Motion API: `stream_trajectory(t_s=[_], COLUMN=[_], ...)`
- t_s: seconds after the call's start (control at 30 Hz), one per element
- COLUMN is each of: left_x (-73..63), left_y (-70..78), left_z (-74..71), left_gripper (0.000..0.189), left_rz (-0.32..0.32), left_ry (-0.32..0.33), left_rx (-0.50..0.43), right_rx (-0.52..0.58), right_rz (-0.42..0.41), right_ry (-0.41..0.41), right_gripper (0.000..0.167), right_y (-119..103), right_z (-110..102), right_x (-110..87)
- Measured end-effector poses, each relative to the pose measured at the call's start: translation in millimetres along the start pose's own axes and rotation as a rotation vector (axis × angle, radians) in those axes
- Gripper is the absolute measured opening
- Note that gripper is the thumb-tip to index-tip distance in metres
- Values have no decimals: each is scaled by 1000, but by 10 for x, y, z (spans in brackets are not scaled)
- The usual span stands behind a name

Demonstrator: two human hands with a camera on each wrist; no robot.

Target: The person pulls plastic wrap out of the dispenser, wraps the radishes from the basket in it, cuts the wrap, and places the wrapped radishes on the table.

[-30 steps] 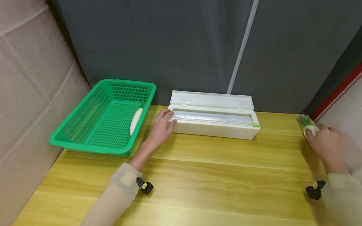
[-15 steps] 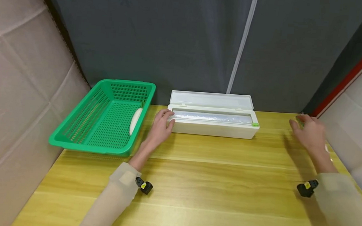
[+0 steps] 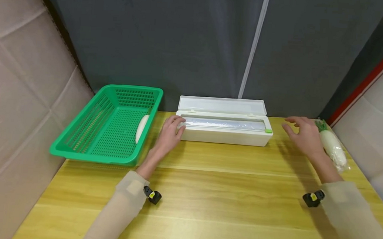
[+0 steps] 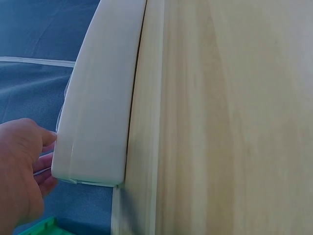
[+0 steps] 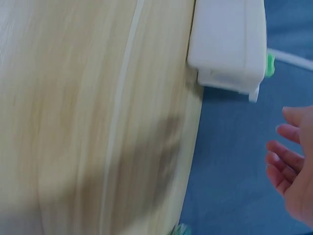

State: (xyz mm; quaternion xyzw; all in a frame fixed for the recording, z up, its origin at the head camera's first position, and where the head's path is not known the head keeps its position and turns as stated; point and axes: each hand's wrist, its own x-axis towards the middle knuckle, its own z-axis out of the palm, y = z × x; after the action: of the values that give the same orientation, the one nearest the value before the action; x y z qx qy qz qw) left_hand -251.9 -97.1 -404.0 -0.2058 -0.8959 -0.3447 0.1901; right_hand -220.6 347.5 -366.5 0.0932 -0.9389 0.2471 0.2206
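A white cling film box [image 3: 223, 137] stands at the back of the table with its lid [image 3: 223, 105] raised, showing a roll of clear film [image 3: 222, 124] inside. My left hand [image 3: 169, 133] touches the box's left end, thumb by the front and relaxed fingers over the top edge. In the left wrist view, the thumb of that left hand [image 4: 22, 166] is right at the box's corner. My right hand [image 3: 305, 136] hovers with loosely bent, parted fingers between the box and a film-wrapped white radish [image 3: 333, 147] with green leaf stubs. That hand holds nothing.
A green plastic basket [image 3: 102, 158] at the left contains another white radish [image 3: 142, 128] along its right side. A dark curtain [image 3: 170, 40] hangs behind the table [image 3: 225, 203]; pale panels flank it. A green slider [image 3: 269, 131] sits on the box's right end.
My right hand has let go of the radish at the far right and moved left toward the box, leaving the wrapped radish lying in view. My left hand stays at the box.
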Motion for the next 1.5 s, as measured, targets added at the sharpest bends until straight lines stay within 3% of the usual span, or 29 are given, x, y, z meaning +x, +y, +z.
stream_trajectory(t_s=[0.27,0.47,0.6,0.9,1.5], left_x=[67,108,131,164,201], left_y=[-20,-47,-53,-82,-78], left_z=[-11,2,19,35,-3], left_gripper=[23,20,15,10,12], left_rz=[1,21,35,93,52], left_ry=[3,19,28,118,58], left_rx=[29,48,77,106,174], right_rx=[40,68,99,88,49], right_rz=[-153,-196,-222,-224,-156], right_ry=[-47,-91,-76,-39,10], right_gripper=[27,22,16,8,8], right_y=[-263,-304,-290,-312,-417], right_z=[191,328,384,460,519], right_x=[57,79,74,103,162])
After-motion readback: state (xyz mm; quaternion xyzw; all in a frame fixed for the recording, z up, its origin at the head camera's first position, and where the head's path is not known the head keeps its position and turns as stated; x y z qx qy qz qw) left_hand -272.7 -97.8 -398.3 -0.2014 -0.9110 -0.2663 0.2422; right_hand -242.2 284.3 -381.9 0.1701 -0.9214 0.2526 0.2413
